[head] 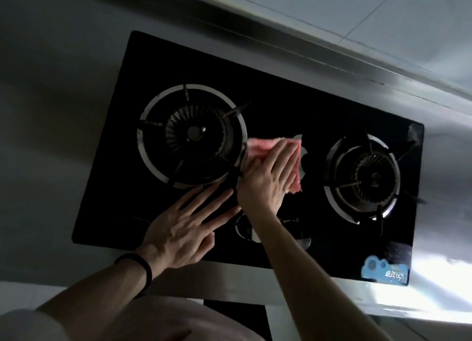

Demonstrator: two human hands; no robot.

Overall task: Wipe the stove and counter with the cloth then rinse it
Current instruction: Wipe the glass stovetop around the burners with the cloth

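A black glass gas stove (281, 105) with two burners is set into a steel counter (58, 90). A pink cloth (258, 147) lies flat on the glass between the burners. My right hand (268, 174) presses flat on top of the cloth, fingers together and pointing away from me. My left hand (186, 225) rests flat on the glass near the stove's front edge, just below the left burner (191, 133), fingers spread and holding nothing. A dark band is on my left wrist.
The right burner (365, 177) has a raised pot stand. A control knob (245, 228) sits at the stove's front middle, partly hidden by my right forearm. A blue sticker (385, 271) marks the front right corner. A steel backsplash (332, 67) rises behind the stove.
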